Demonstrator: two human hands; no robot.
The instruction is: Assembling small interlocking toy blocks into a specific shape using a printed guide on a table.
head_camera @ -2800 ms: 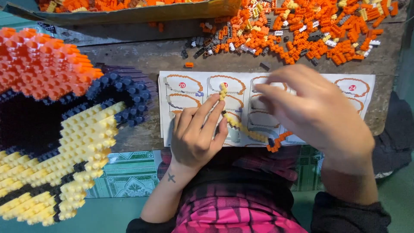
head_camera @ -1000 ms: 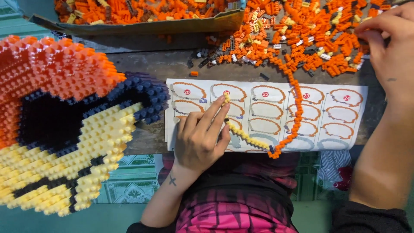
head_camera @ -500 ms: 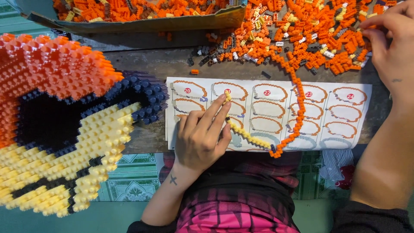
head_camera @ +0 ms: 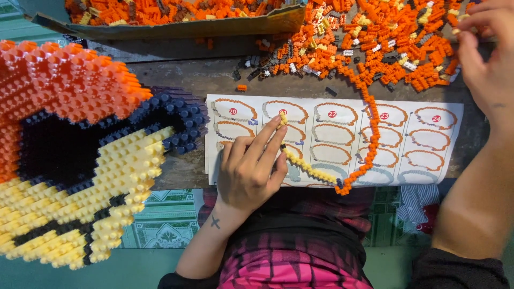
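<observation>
My left hand (head_camera: 250, 170) rests flat on a white instruction sheet (head_camera: 428, 144), fingers pressing the yellow end of a thin curved chain of small bricks (head_camera: 369, 134). The chain runs yellow near my fingers, then orange up toward the pile. My right hand (head_camera: 490, 59) reaches into the heap of loose orange, yellow, grey and white small bricks (head_camera: 391, 37) at the far right of the wooden table (head_camera: 182, 72); its fingers are curled among the pieces, and whether they hold one is unclear.
A large brick model (head_camera: 80, 144) in orange, dark blue, black and pale yellow fills the left side. A cardboard box lid (head_camera: 176, 27) holding more orange bricks lies at the back. A green patterned floor mat (head_camera: 160, 219) shows below the table edge.
My right hand left the sheet and moved up right to the loose brick pile. The orange part of the chain now lies uncovered. My left hand stayed put.
</observation>
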